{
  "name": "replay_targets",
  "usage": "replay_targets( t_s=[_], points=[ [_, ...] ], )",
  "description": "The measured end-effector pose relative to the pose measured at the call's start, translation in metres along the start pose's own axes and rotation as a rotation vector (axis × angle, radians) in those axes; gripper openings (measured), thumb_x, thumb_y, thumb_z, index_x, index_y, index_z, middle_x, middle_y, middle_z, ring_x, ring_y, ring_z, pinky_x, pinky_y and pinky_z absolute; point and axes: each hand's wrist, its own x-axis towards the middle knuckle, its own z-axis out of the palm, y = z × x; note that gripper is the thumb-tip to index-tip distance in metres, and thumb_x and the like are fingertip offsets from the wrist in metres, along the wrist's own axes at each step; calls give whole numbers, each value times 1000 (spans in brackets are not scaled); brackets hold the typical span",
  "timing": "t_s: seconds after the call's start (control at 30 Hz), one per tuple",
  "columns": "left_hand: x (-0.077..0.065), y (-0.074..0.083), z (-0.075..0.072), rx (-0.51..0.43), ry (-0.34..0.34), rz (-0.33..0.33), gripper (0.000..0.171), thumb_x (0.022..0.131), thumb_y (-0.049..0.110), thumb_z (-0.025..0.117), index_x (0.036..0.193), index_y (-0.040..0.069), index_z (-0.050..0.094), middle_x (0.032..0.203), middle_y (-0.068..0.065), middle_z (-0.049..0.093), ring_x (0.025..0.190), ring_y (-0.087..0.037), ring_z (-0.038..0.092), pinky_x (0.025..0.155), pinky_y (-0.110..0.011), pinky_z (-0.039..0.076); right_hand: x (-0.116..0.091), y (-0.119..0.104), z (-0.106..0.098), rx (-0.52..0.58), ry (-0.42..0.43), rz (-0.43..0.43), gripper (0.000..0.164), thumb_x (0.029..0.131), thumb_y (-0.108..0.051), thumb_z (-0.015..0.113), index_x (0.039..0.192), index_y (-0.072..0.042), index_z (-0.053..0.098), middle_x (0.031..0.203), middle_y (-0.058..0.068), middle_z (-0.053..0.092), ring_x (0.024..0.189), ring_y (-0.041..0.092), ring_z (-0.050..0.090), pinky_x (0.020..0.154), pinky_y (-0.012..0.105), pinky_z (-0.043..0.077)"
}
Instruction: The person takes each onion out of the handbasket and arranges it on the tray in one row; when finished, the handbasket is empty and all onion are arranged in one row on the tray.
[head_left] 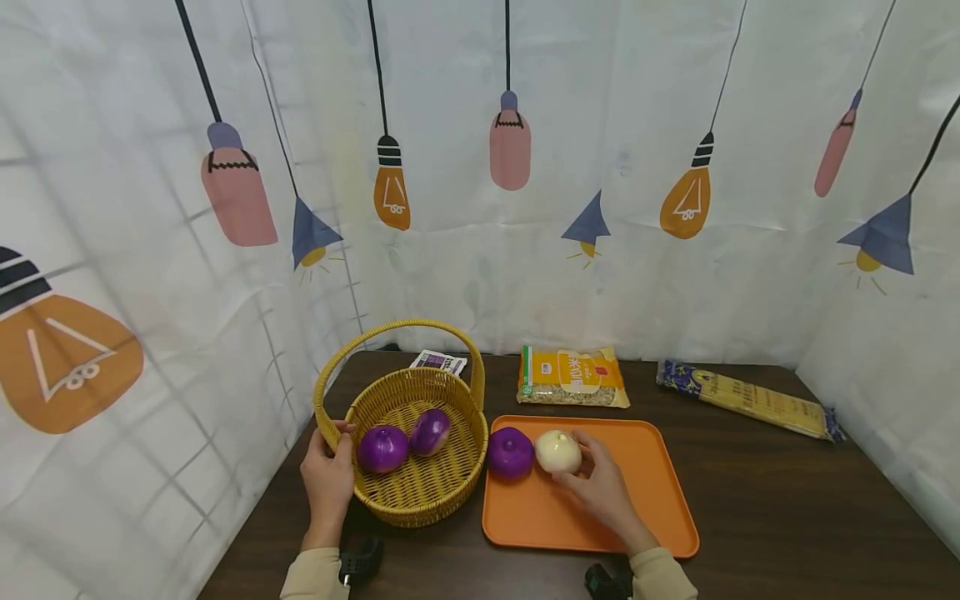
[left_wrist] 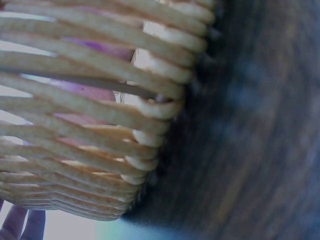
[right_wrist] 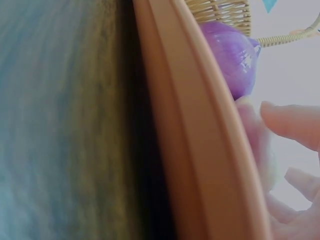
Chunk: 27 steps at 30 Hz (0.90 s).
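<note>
A yellow woven basket (head_left: 420, 500) with a tall handle stands on the left, with a purple onion (head_left: 383, 449) and a second purple onion (head_left: 431, 432) in it. My left hand (head_left: 330, 471) grips the basket's left side near the foot of the handle; only a few of its fingers (left_wrist: 34, 225) show past the weave in the left wrist view. On an orange tray (head_left: 600, 521), my right hand (head_left: 600, 483) holds a white onion (head_left: 557, 451) between thumb and fingers at its right side. Another purple onion (head_left: 511, 453) sits beside it, at the tray's left edge.
Behind the tray lies a yellow bag of grain (head_left: 573, 379). A long yellow and blue packet (head_left: 750, 400) lies at the back right. Behind the basket, a small white and purple packet (head_left: 438, 361) is partly hidden. A printed curtain (head_left: 465, 275) encloses the dark table (head_left: 787, 517).
</note>
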Motion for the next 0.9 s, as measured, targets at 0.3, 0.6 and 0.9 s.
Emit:
replay_targets(
  t_s=[0.3,0.6,0.9],
  points=[
    [0,2,0,-6,-7,-13,14,96,9,58,108,4,63,101,-9,71,88,7,56,76,-9,40,2,-13,-11,-39,71,24,67,82,-20,79,140,-6,48,144,18,45,128,44,44,102,56,39],
    [-2,4,1,-4,-1,0,14,96,9,58,107,3,63,100,-12,71,90,-1,59,77,-12,39,-2,-36,-9,30,109,-88,54,86,-18,75,134,-3,54,141,19,48,130,42,42,105,57,34],
    [-2,5,0,-15,-2,7,14,96,8,58,107,1,63,100,-13,72,90,1,59,77,-9,39,-11,-89,11,65,78,-287,44,83,-2,75,124,-8,62,129,12,58,123,30,53,102,51,41]
  ],
)
